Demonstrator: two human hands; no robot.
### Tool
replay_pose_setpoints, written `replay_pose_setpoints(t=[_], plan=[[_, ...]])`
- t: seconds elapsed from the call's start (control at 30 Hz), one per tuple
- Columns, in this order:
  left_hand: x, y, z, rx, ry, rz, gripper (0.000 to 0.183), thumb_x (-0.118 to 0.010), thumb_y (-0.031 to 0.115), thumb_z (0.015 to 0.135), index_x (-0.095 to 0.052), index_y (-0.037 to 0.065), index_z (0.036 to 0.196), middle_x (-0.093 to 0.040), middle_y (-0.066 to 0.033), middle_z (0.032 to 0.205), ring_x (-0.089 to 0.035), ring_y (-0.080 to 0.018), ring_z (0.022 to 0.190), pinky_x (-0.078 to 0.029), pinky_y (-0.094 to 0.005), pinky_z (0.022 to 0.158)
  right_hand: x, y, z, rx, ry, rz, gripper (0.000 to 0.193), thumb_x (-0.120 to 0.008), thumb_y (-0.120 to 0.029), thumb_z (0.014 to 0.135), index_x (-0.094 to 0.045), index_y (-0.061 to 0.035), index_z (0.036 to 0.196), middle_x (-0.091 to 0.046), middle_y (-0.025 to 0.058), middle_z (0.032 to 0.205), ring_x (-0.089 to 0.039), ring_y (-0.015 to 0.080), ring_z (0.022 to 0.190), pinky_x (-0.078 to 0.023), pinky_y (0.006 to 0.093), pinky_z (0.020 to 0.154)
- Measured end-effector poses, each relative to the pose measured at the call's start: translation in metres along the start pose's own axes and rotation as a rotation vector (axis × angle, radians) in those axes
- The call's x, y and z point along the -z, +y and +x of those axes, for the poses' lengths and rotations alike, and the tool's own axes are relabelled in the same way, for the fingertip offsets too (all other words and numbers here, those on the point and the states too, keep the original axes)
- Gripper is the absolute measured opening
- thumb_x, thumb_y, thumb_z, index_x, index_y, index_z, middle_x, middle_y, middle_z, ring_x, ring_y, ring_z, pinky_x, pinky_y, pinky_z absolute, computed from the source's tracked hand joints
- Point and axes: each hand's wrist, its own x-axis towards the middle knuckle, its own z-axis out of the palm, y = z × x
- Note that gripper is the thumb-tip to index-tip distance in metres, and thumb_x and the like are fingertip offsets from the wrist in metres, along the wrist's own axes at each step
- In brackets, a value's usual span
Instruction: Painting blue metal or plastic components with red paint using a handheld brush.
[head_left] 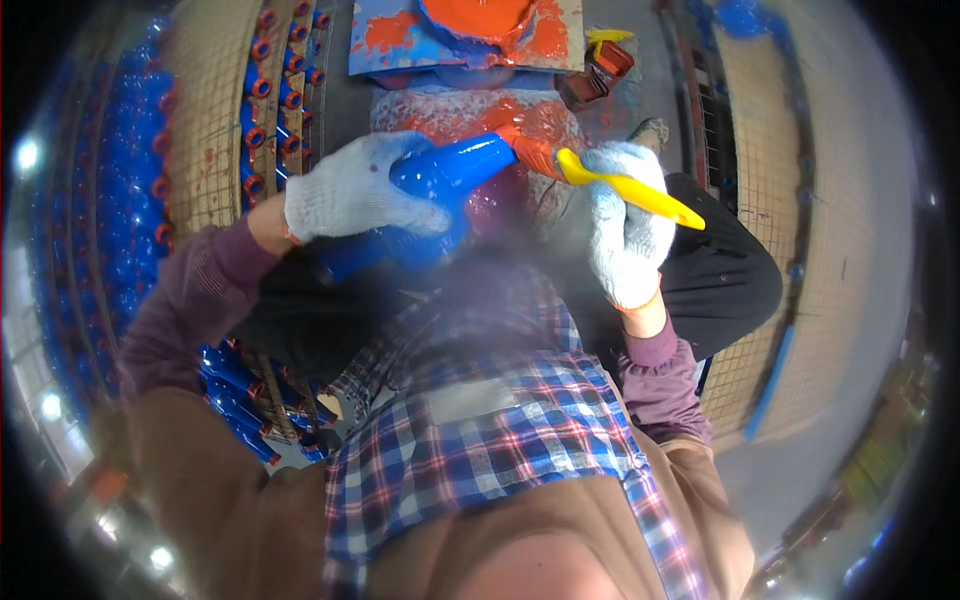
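My left hand (370, 188), in a white knit glove, is wrapped round a glossy blue pipe-like part (455, 170). The part tilts up to the right, and its lower left end is blurred. In my gloved right hand (632, 220) is a paintbrush (640, 194) with a yellow handle. Its orange-coated bristles (535, 154) touch the part's upper right end, where a rim of orange paint shows. Beyond my hands, a bowl of orange paint (480, 18) sits on a paint-smeared stand (385, 40).
Racks of blue parts with orange ends (140, 140) stand along my left. A small dark red container (598, 78) with something yellow lies right of the stand. Mesh-covered boards (765, 130) run along my right. A paint-spattered plastic sheet (420, 105) hangs below the stand.
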Motion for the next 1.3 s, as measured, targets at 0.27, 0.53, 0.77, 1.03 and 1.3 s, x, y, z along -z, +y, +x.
replay_pose_setpoints(t=[0.27,0.53,0.77,1.03,1.3], plan=[[-0.096,-0.077,-0.013,0.085,0.071,-1.531,0.066,-0.054,0.051,0.088,-0.050,0.002,0.132,-0.061,-0.0179,0.122,-0.060,-0.0278,0.112,-0.048,-0.0431,0.099,-0.002,0.005,-0.005,-0.218,0.121,0.254,0.024,-0.060,0.007,0.082,-0.065,0.0018,0.104,-0.060,0.0111,0.103,-0.060,0.0191,0.094,-0.050,0.0287,0.081],[-0.122,-0.005,-0.026,-0.290,0.139,-1.759,0.044,-0.050,0.032,0.099,-0.045,0.006,0.135,-0.054,-0.0116,0.129,-0.056,-0.0221,0.110,-0.044,-0.0326,0.102,-0.013,0.020,-0.009,-0.417,0.172,0.480,0.019,-0.062,0.007,0.081,-0.064,0.0044,0.099,-0.061,0.0129,0.105,-0.065,0.0203,0.088,-0.054,0.0301,0.079],[-0.105,-0.014,-0.011,-0.140,-0.074,-2.130,0.064,-0.058,0.048,0.088,-0.040,0.004,0.131,-0.052,-0.0147,0.114,-0.053,-0.0250,0.070,-0.046,-0.0358,0.054,-0.015,0.020,-0.014,-0.486,0.243,0.534,0.017,-0.060,0.007,0.084,-0.062,0.0046,0.101,-0.060,0.0120,0.107,-0.066,0.0211,0.088,-0.054,0.0301,0.078],[-0.026,-0.026,-0.013,-0.262,0.214,-0.664,0.113,-0.091,0.037,0.048,-0.036,0.000,0.140,-0.052,-0.0132,0.131,-0.053,-0.0232,0.120,-0.044,-0.0394,0.102,0.025,-0.008,0.008,-0.480,0.304,0.518,0.026,-0.059,0.006,0.087,-0.058,0.0042,0.113,-0.062,0.0134,0.103,-0.066,0.0223,0.083,-0.058,0.0318,0.072],[-0.009,-0.016,-0.018,-0.553,0.355,0.114,0.096,-0.090,0.031,0.048,-0.048,-0.002,0.128,-0.057,-0.0135,0.121,-0.058,-0.0223,0.110,-0.045,-0.0361,0.097,0.028,-0.032,0.027,-0.404,0.182,0.480,0.021,-0.062,0.004,0.085,-0.060,0.0047,0.106,-0.061,0.0110,0.103,-0.067,0.0191,0.083,-0.056,0.0279,0.074]])
